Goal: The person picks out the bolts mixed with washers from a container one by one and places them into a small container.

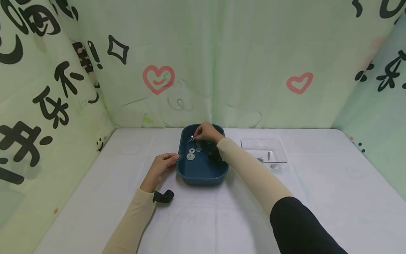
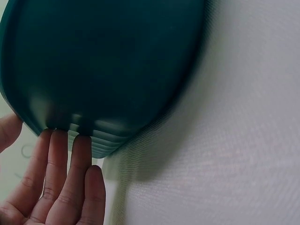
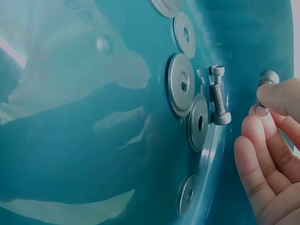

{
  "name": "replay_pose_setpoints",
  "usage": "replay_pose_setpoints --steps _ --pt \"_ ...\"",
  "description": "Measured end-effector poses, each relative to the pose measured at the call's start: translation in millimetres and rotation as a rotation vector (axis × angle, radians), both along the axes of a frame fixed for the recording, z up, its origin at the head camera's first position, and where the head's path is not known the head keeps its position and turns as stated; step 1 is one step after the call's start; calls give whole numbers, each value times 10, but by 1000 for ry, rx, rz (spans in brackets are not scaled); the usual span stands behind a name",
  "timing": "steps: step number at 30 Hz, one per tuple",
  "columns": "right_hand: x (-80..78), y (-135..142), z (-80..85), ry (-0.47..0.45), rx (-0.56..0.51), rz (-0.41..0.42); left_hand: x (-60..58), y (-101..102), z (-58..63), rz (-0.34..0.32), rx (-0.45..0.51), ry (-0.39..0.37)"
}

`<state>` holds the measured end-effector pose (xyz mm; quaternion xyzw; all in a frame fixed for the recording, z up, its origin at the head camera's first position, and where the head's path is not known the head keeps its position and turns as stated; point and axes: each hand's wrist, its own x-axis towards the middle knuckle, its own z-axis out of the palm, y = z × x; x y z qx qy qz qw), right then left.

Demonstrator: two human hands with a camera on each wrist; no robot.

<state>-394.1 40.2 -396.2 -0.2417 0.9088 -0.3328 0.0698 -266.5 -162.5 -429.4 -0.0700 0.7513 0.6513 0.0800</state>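
A dark teal tray (image 1: 203,181) stands on the white table. Over its far left part my right hand (image 1: 207,133) pinches a socket head bolt (image 3: 268,77) between thumb and fingertips, the knurled head showing above the thumb. Several flat metal washers (image 3: 181,84) of different sizes lie on the tray floor, and two more socket head bolts (image 3: 218,96) lie side by side near the wall. My left hand (image 1: 160,169) is at the tray's left side, straight fingertips (image 2: 82,145) against its outer wall and the thumb at the rim.
Right of the tray is a shallow clear plastic box (image 1: 264,141), partly behind my right forearm, with a small bolt (image 1: 269,155) and another metal piece (image 1: 260,159) showing there. Printed curtains (image 1: 253,88) enclose the table at the back and sides.
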Motion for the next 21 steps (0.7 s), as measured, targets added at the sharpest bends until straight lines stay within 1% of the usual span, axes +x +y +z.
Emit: replay_pose_setpoints --steps 7,12,17,21 --pt "46 11 46 -20 -32 -4 -22 -1 -13 -10 1 -3" --pt "55 64 90 -5 -60 -3 -43 28 -18 -15 -8 1" --pt "65 81 138 4 -80 18 -42 18 -25 -2 -21 0" --pt "81 83 164 20 -89 37 -19 -3 -18 -10 -12 9"
